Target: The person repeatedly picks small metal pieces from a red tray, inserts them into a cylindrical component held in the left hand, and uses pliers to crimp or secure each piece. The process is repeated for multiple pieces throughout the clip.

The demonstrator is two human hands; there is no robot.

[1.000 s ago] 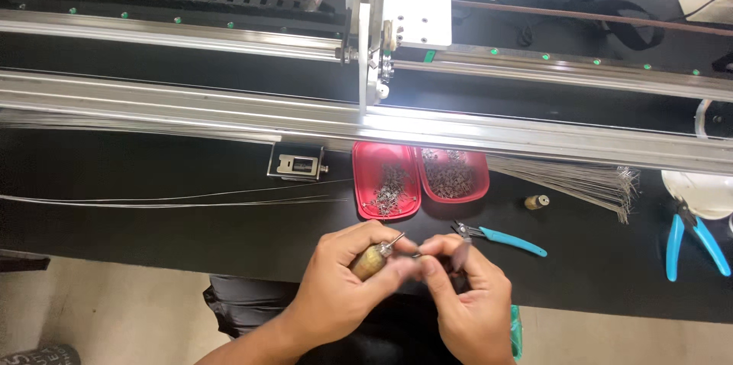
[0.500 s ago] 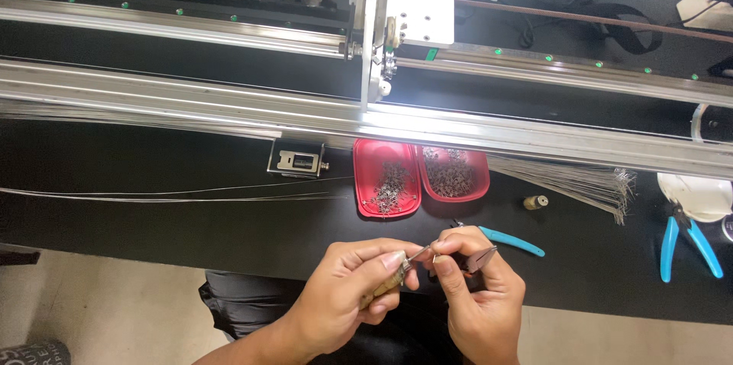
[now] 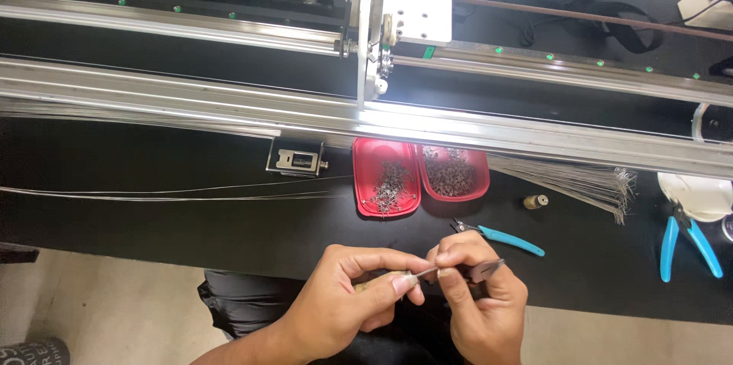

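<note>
Down at six o'clock in the head view, both hands meet just over the near edge of the black tabletop [image 3: 153,235]. The left hand [image 3: 347,300] curls its fingers [image 3: 397,282] around a small tool with a brownish handle [image 3: 374,282] and a thin metal tip, thumb and forefinger pressed on it near the front. The right hand [image 3: 477,296] pinches something tiny at that tip between thumb and forefinger; a dark slim tool [image 3: 489,267] also lies across its fingers, pointing toward three o'clock. What the pinched piece is cannot be told, as it is too small. Judging by its look, it is light, stiff and easily dropped, so a fingertip pinch close to the joint suits it better than a full grip, and the handled tool seems best held near its front for control. Toward twelve o'clock from the hands sit two red trays [image 3: 366,153], side by side and touching, each with a heap of small dark metal parts. Blue-handled cutters [image 3: 504,238] lie just beyond the right hand at one o'clock, a small brass piece [image 3: 534,201] beyond them. Long thin wires [image 3: 175,193] run off to nine o'clock, and a bundle of fine rods [image 3: 573,178] fans toward three. A second pair of blue pliers [image 3: 687,239] lies far at three o'clock beside a white dish [image 3: 702,193]. Across the top runs a long metal rail [image 3: 191,101] with a carriage [image 3: 405,14] above it.
</note>
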